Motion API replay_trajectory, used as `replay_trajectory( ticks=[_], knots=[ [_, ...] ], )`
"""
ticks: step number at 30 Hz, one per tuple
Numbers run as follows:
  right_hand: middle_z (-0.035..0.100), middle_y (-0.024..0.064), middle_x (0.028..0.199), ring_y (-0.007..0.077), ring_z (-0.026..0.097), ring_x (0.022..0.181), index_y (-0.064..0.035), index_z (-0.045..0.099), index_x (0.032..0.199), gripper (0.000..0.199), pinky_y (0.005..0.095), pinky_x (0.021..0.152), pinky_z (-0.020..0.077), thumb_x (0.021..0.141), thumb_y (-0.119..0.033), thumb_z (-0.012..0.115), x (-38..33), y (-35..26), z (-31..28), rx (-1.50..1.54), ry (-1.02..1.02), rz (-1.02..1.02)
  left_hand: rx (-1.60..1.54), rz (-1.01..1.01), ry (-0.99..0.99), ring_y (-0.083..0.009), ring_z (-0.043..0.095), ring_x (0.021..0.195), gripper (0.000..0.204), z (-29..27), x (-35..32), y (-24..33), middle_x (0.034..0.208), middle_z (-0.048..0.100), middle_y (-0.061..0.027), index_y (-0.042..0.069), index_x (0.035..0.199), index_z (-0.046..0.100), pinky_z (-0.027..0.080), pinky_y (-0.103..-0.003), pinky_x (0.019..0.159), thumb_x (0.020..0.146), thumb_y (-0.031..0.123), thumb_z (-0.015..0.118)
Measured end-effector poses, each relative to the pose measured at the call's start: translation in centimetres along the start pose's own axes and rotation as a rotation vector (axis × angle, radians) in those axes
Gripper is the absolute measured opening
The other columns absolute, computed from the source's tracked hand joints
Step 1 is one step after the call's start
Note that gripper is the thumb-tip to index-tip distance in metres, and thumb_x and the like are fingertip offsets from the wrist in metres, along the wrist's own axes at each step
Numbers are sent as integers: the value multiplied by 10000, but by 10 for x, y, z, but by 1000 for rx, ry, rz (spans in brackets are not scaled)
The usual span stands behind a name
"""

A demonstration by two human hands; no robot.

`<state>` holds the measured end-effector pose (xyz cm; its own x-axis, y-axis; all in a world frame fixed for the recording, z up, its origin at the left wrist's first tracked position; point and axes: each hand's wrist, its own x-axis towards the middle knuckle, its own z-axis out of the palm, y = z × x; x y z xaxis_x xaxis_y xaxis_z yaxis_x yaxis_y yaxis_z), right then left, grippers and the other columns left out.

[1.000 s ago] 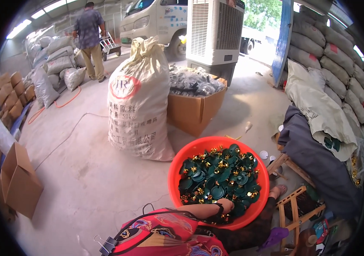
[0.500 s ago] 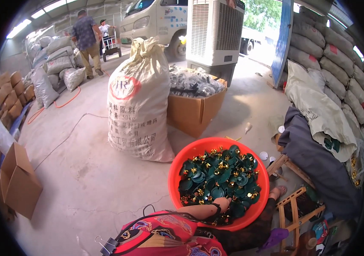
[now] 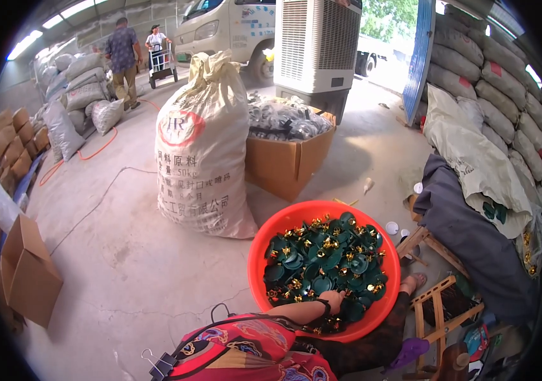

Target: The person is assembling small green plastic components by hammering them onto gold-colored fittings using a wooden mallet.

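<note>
We see one bare forearm reach from the lower edge into the red plastic basin [image 3: 259, 254], the hand [image 3: 332, 297] resting palm-down on the dark green discs with gold fittings [image 3: 322, 260]; its fingers are buried, so we cannot tell their grip.

Single head-worn fisheye view, looking forward and down across a warehouse floor. The red basin [image 3: 263, 254] lies near, lower centre of the frame; the sack [image 3: 201, 146] stands mid-frame; a truck [image 3: 226, 28] is far, at the top. Straight edges curve toward the rim.
</note>
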<state>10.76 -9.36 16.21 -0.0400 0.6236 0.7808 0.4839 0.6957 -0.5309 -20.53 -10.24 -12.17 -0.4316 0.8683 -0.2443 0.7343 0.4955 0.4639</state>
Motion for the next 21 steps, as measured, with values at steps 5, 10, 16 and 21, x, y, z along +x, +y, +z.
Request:
replay_trajectory(
  ticks=[5, 10, 16, 21],
  knots=[
    [629, 171, 733, 268, 598, 518, 92, 505, 1008, 261, 355, 469, 474, 821, -47, 623, 3, -9, 0, 84, -153, 177, -107, 60, 49, -346, 604, 848, 474, 6, 5, -14, 913, 622, -178, 166, 1236, 479, 483, -448, 699, 781, 247, 588],
    [623, 186, 732, 267, 603, 480, 70, 522, 1003, 223, 328, 403, 486, 832, -49, 602, 12, -11, 2, -101, -256, 116, -28, 162, -46, -338, 616, 840, 482, 6, 5, -39, 877, 644, -141, 239, 1253, 515, 491, -432, 683, 784, 291, 614],
    [641, 188, 862, 268, 649, 668, 69, 588, 934, 222, 349, 562, 506, 789, -83, 660, -25, 123, -39, 286, 23, 294, -14, 151, -136, -303, 610, 943, 358, 0, -4, -33, 992, 645, -107, 203, 1121, 619, 496, -402, 775, 764, 230, 615],
    [612, 163, 961, 255, 617, 796, 57, 554, 1018, 314, 349, 679, 488, 769, -81, 685, -105, 244, -129, 228, 54, -37, 129, 102, -146, -292, 611, 966, 246, 17, 14, -16, 998, 646, -116, 160, 986, 663, 505, -404, 788, 766, 191, 558]
  ],
)
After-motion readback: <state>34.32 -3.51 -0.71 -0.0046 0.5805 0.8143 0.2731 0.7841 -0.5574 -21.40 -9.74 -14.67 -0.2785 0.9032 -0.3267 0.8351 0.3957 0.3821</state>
